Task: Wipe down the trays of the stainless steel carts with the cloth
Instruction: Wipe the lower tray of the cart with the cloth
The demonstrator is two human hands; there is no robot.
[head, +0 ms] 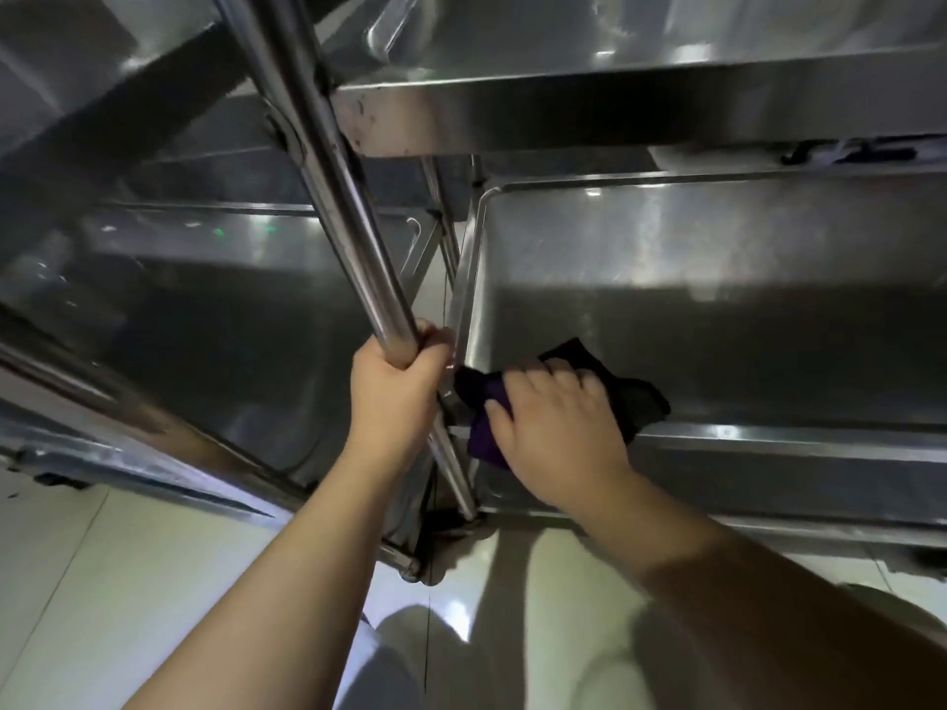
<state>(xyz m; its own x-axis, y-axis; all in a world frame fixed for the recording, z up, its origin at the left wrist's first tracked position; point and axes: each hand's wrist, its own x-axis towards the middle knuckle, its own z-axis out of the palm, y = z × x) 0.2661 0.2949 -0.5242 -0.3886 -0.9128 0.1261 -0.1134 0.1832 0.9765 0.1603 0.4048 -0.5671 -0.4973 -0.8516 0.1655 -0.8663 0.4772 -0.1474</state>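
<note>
A dark purple-black cloth [635, 397] lies at the near left corner of the lower tray [717, 258] of a stainless steel cart. My right hand [558, 427] lies over the cloth with fingers spread and presses it against the tray's corner and front rim. My left hand [394, 386] grips the cart's upright steel post [328, 161] just left of that corner. An upper tray [615, 110] of the same cart hangs above the lower one.
A second steel cart's tray [194, 310] stands to the left, close against the post. Pale glossy floor tiles [77, 581] run below. A small caster [410, 571] sits under the left cart's corner. My knees show at the bottom edge.
</note>
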